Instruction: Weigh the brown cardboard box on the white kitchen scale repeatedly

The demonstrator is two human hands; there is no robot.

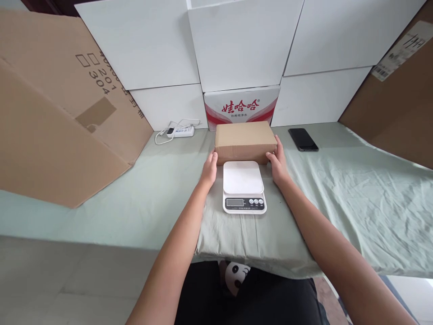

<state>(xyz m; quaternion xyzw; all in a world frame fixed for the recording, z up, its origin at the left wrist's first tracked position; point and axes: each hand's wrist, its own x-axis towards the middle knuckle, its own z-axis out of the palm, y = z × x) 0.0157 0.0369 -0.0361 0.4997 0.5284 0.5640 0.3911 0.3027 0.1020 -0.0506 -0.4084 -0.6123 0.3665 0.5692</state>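
Resting on the green cloth of the desk (338, 189), a closed cardboard box (245, 141) lies toward the back edge, midway along it, with both hands pressed against its ends. The left hand (209, 169) touches the box's left end with fingers extended, and the right hand (278, 161) lies flat along the right end — the two hands well apart, the box clamped between them. Just in front of the box, between the wrists, sits a white kitchen scale (243, 186), its platform bare; whether box and scale touch cannot be told. Behind the box stands a red-and-white carton (241, 107), flanked by white boxes (243, 40) stacked along the back. A black phone (303, 139) lies right of the box, a white power strip (180, 131) left — both near the back edge. A large brown carton (57, 122) leans at the left corner.
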